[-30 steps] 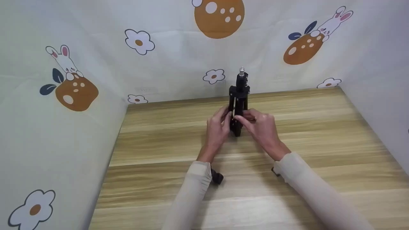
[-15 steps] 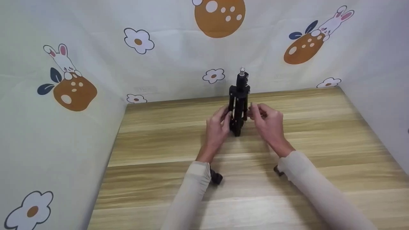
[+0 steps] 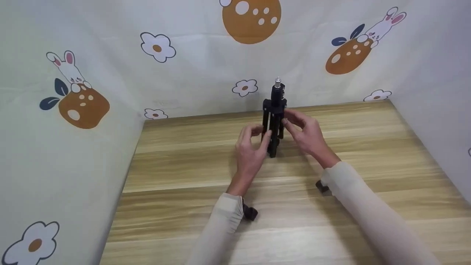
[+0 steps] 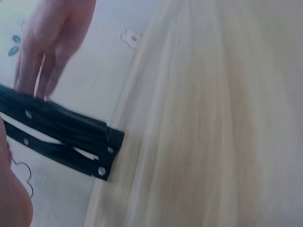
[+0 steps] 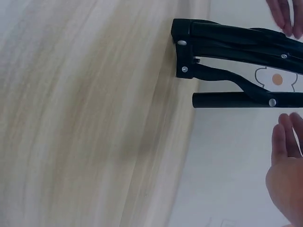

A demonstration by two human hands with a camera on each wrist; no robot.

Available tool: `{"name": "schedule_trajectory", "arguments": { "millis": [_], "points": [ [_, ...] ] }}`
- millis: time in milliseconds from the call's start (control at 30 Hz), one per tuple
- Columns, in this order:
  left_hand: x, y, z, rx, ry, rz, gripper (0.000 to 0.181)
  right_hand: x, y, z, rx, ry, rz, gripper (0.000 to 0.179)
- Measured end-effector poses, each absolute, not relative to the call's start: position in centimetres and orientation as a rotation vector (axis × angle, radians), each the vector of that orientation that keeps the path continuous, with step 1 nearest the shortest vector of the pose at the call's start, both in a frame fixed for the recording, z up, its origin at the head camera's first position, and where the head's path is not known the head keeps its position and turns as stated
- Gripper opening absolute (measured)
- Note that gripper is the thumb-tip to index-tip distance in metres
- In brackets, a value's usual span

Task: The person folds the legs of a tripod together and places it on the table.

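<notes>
A black folded tripod stand stands upright near the back of the table, a silver stud at its top. My left hand holds it low on the left side, thumb across the front and bent fingers behind. My right hand grips the right leg just under the hub, thumb in front. In the right wrist view this leg stands slightly apart from the other legs, its lower end off the table. The right hand's other fingers lie straight beside it. In the left wrist view the right fingertips reach the legs.
The wood-grain table meets a pale printed cloth behind the stand and at both sides. A black wrist mount sits under the left sleeve, another under the right.
My right hand came away from the lower legs, moved right, then up onto the right leg near the hub. The left hand's thumb shifted to the front, its grasp wider. The stand stayed in place.
</notes>
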State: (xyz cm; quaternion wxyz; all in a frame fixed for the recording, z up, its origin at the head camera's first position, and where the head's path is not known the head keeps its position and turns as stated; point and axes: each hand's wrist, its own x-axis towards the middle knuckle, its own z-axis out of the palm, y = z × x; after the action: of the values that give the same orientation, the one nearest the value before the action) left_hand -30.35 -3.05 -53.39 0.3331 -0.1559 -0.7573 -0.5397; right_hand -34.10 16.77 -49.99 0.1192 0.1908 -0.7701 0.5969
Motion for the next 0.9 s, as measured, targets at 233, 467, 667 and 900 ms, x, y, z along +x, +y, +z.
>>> {"name": "schedule_trajectory", "arguments": {
  "millis": [233, 467, 667, 900],
  "points": [
    [-29.66, -2.22, -53.06, -0.517, -2.014, -1.453, 0.031, -34.16, 16.42, -50.06, 0.567, -2.236, 1.781, 0.03],
    [-29.76, -2.37, -53.08, -0.531, -1.996, -1.51, 0.021, -34.19, 16.33, -50.03, 0.545, -2.225, 1.809, 0.029],
    [-29.89, -2.84, -52.92, -0.555, -1.995, -1.557, 0.02, -34.14, 16.44, -49.8, 0.494, -2.27, 1.795, 0.028],
    [-30.04, -3.17, -53.02, -0.579, -2.001, -1.575, 0.019, -34.01, 16.32, -49.6, 0.465, -2.29, 1.772, 0.024]
  ]
}}
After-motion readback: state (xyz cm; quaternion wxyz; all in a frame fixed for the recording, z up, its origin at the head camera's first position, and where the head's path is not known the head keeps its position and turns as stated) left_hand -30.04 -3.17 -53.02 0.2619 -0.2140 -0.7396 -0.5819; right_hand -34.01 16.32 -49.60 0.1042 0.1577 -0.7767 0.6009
